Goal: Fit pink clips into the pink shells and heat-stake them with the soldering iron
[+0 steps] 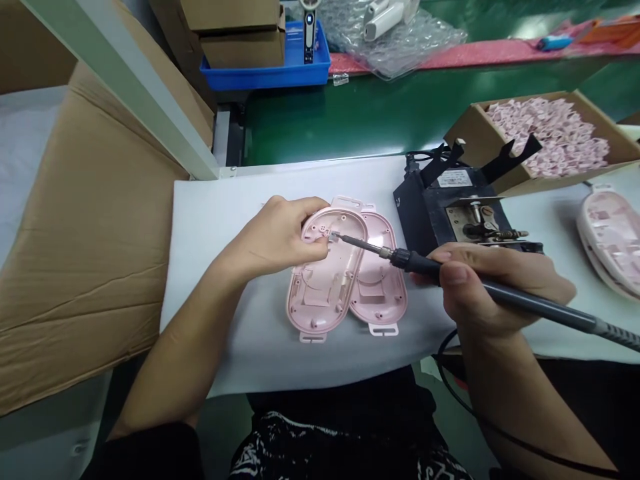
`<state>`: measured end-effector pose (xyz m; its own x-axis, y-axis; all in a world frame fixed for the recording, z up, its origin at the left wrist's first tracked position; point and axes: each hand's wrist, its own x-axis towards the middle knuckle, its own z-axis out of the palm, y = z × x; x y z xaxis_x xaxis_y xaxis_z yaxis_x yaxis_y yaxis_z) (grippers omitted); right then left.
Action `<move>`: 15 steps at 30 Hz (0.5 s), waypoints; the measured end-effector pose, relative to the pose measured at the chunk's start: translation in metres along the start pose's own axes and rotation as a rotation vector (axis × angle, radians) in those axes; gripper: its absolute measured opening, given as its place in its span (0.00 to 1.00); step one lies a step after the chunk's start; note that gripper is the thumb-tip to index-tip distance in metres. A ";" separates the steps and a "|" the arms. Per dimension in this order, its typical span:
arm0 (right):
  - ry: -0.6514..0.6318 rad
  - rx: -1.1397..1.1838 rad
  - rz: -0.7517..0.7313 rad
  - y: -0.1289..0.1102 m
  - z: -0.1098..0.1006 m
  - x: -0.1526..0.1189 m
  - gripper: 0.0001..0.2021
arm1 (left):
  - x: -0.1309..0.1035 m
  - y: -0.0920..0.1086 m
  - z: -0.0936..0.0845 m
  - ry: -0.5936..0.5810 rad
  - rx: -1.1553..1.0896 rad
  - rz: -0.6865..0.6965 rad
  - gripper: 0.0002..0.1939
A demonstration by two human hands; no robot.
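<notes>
Pink plastic oval shell (325, 280) lies on the white-covered worktop (200, 220), its upper rim pinched between the left hand's (283, 237) fingers. The right hand's (493, 287) fingers grip a black soldering iron (423, 265), tip inside the shell.

Past the near edge of the desk (230, 360), the person wears a black garment (350, 400) over the body, plain and dark in its upper part, with an irregular white print (263, 450) lower down, in strokes and patches, and a thin, jagged white line running above it. The left sleeve (150, 453) is plain black and ends around the elbow, leaving the forearm uncovered. The left hand (285, 237) and right hand (500, 283) are bare, as are both wrists
</notes>
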<state>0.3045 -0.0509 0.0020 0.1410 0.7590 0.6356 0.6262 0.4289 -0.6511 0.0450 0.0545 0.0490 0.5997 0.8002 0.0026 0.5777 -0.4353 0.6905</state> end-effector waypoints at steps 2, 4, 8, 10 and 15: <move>-0.076 -0.058 -0.025 -0.003 -0.001 0.002 0.03 | 0.000 0.001 0.001 -0.013 0.007 -0.007 0.08; -0.137 -0.087 -0.055 -0.005 -0.002 0.003 0.04 | 0.000 0.002 0.002 -0.027 0.008 -0.014 0.08; -0.142 -0.063 -0.088 -0.006 -0.003 0.002 0.02 | 0.001 0.003 0.002 -0.036 0.010 -0.023 0.07; -0.154 -0.085 -0.071 -0.006 -0.003 0.001 0.03 | 0.001 0.002 0.001 -0.043 0.011 -0.020 0.07; -0.161 -0.163 -0.023 -0.008 -0.001 0.002 0.04 | 0.001 0.002 0.000 -0.054 0.008 -0.022 0.07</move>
<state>0.3003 -0.0534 0.0089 0.0094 0.8237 0.5669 0.7453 0.3722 -0.5532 0.0465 0.0548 0.0507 0.6153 0.7866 -0.0516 0.5957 -0.4211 0.6840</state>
